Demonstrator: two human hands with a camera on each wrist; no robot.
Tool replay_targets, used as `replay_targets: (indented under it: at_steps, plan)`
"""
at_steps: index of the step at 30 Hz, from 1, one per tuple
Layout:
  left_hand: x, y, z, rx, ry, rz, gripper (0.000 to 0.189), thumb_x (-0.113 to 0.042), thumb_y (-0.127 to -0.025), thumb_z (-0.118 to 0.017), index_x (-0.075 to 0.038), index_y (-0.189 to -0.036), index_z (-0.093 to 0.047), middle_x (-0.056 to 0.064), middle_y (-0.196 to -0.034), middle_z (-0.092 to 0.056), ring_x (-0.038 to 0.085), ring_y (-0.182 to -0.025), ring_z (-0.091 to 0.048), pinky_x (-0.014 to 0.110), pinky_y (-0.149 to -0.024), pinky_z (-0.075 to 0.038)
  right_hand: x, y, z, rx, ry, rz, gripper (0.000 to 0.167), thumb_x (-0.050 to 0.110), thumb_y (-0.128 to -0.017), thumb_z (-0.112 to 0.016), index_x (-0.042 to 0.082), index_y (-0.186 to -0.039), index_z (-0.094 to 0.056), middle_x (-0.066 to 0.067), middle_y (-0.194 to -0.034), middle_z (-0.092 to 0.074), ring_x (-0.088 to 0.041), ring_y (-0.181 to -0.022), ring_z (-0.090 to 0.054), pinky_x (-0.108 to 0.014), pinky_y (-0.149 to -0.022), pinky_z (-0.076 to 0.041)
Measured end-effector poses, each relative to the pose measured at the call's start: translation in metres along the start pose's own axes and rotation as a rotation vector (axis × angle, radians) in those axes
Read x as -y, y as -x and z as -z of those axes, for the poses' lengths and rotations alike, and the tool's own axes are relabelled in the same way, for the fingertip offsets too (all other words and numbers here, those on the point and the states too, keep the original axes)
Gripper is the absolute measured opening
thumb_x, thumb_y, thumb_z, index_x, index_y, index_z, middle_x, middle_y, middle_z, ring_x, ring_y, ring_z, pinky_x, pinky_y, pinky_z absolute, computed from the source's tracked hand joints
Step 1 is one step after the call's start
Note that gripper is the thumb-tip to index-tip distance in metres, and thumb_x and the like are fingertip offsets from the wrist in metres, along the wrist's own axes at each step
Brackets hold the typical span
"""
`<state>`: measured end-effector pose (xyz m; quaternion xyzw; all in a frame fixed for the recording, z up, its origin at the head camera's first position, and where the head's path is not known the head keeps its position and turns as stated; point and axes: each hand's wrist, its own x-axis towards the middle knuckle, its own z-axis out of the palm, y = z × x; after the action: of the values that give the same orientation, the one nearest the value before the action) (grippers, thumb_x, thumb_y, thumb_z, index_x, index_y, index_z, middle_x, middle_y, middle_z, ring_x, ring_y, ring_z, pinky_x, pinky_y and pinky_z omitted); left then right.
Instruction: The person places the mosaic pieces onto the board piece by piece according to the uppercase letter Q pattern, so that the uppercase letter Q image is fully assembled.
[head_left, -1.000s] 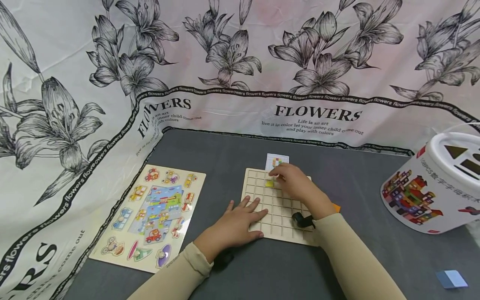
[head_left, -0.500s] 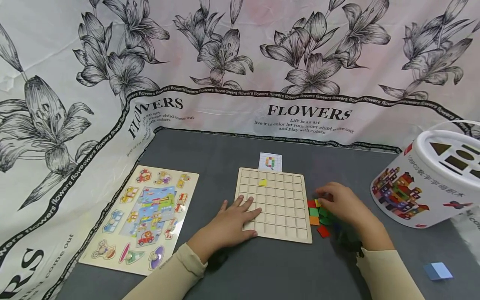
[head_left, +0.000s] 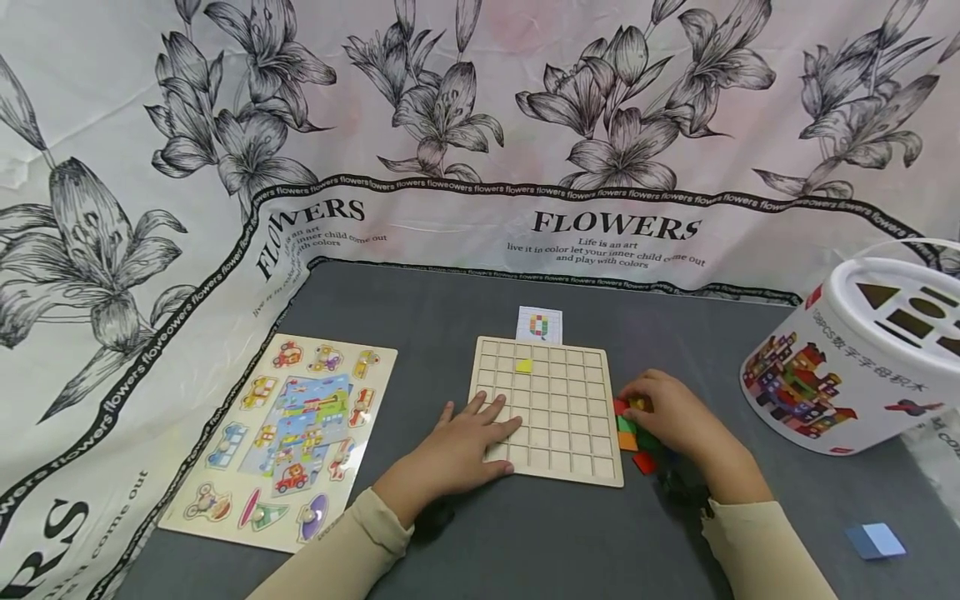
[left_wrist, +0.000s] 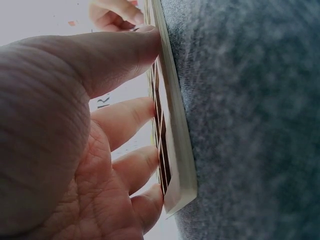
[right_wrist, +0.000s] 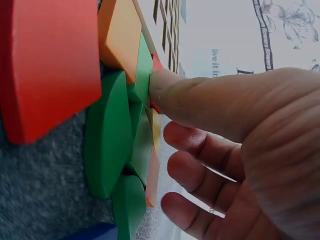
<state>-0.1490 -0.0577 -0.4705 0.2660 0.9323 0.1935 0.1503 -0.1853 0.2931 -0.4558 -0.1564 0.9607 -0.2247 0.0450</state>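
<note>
At the left of the frame lies a puzzle (head_left: 387,360), which seems to have no part in my work. Next comes my left hand (head_left: 453,454), near the middle, fingers spread and holding nothing; they rest on the lower left of the board (head_left: 551,408), which I judge I am steadying. The board fills the centre of the frame, mostly bare squares, with one yellow block (head_left: 524,366) set near its top, left of its middle. At its upper edge lies a card (head_left: 539,326) bearing a Q of coloured squares, which I take for my pattern. So I judge the step to be choosing another block, the pattern barely begun. Just right of the board sits a heap of blocks (head_left: 627,442), a green block (right_wrist: 107,135), an orange block (right_wrist: 122,35) and a red block (right_wrist: 55,70) among them. My right hand (head_left: 671,412) is down at its far end: the thumb tip meets the blocks and three fingertips show just clear, but the forefinger may be hidden, so I cannot tell whether I am pinching anything. The next move, I think, calls for a snug pinch on one colour, a lift that leaves its neighbours lying, and a drop into the square the card asks for. Farther right are a tub (head_left: 798,392) and, lower right, a blue block (head_left: 877,541).
</note>
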Motion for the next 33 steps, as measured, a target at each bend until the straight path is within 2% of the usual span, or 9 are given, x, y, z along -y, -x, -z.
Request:
replay_targets:
  at_steps: [3, 8, 13, 15, 19, 23, 28, 33]
  plan:
    - [0.001, 0.0, -0.001, -0.004, -0.008, 0.001, 0.068, -0.046, -0.103, -0.074, -0.031, -0.166, -0.05, 0.003, -0.18, -0.03, 0.031, -0.171, -0.017, 0.072, -0.132, -0.015, 0.003, -0.002, 0.0, -0.003, -0.023, -0.032, 0.009, 0.01, -0.098, -0.081, 0.008, -0.106, -0.078, -0.01, -0.108, -0.068, -0.022, -0.089, -0.059, -0.043, -0.076, -0.052]
    - [0.002, 0.002, 0.001, -0.005, -0.01, 0.005, 0.068, -0.046, -0.103, -0.074, -0.032, -0.166, -0.05, 0.003, -0.18, -0.03, 0.031, -0.171, -0.017, 0.072, -0.132, -0.015, 0.011, -0.004, 0.008, 0.015, -0.108, -0.094, 0.004, 0.011, -0.102, -0.077, 0.011, -0.101, -0.074, -0.005, -0.096, -0.07, -0.019, -0.081, -0.059, -0.037, -0.069, -0.05]
    - [0.003, 0.003, 0.003, -0.004, -0.013, 0.007, 0.068, -0.046, -0.103, -0.075, -0.031, -0.165, -0.051, 0.003, -0.18, -0.031, 0.031, -0.171, -0.018, 0.072, -0.132, -0.016, 0.032, -0.024, 0.014, -0.057, -0.16, -0.096, 0.003, 0.012, -0.106, -0.072, 0.009, -0.106, -0.073, -0.009, -0.101, -0.076, -0.021, -0.084, -0.065, -0.037, -0.072, -0.053]
    - [0.003, 0.003, 0.003, -0.001, -0.013, 0.009, 0.068, -0.046, -0.103, -0.075, -0.031, -0.165, -0.051, 0.002, -0.18, -0.031, 0.031, -0.171, -0.018, 0.072, -0.132, -0.016, 0.044, -0.039, 0.01, -0.073, -0.183, -0.08, 0.005, 0.012, -0.107, -0.071, 0.009, -0.11, -0.073, -0.011, -0.106, -0.077, -0.023, -0.09, -0.068, -0.04, -0.076, -0.055]
    - [0.002, 0.002, 0.001, 0.0, -0.014, 0.009, 0.068, -0.046, -0.102, -0.075, -0.032, -0.165, -0.051, 0.002, -0.18, -0.031, 0.03, -0.171, -0.018, 0.071, -0.132, -0.016, 0.062, -0.073, -0.008, -0.055, -0.222, -0.047, 0.009, 0.011, -0.108, -0.069, 0.007, -0.115, -0.073, -0.013, -0.111, -0.077, -0.029, -0.1, -0.07, -0.045, -0.085, -0.058]
    - [0.001, 0.0, -0.002, 0.005, -0.026, 0.01, 0.068, -0.048, -0.103, -0.074, -0.034, -0.165, -0.051, 0.0, -0.18, -0.031, 0.029, -0.171, -0.018, 0.07, -0.133, -0.017, 0.067, -0.096, -0.024, -0.019, -0.22, -0.051, 0.008, 0.008, -0.106, -0.069, 0.005, -0.112, -0.074, -0.015, -0.111, -0.077, -0.032, -0.104, -0.07, -0.05, -0.092, -0.057]
    - [-0.001, -0.001, -0.004, 0.01, -0.036, 0.007, 0.067, -0.049, -0.103, -0.074, -0.035, -0.165, -0.051, 0.0, -0.18, -0.031, 0.029, -0.171, -0.018, 0.07, -0.133, -0.018, 0.066, -0.105, -0.032, 0.016, -0.204, -0.089, 0.009, 0.009, -0.107, -0.067, 0.007, -0.111, -0.074, -0.015, -0.111, -0.076, -0.032, -0.102, -0.069, -0.05, -0.092, -0.057]
    - [0.001, -0.001, -0.002, 0.005, -0.039, 0.015, 0.067, -0.048, -0.103, -0.074, -0.035, -0.165, -0.051, 0.0, -0.18, -0.031, 0.028, -0.171, -0.018, 0.07, -0.133, -0.017, 0.067, -0.108, -0.035, 0.035, -0.201, -0.088, 0.009, 0.012, -0.108, -0.067, 0.008, -0.11, -0.076, -0.013, -0.109, -0.076, -0.029, -0.097, -0.068, -0.045, -0.087, -0.056]
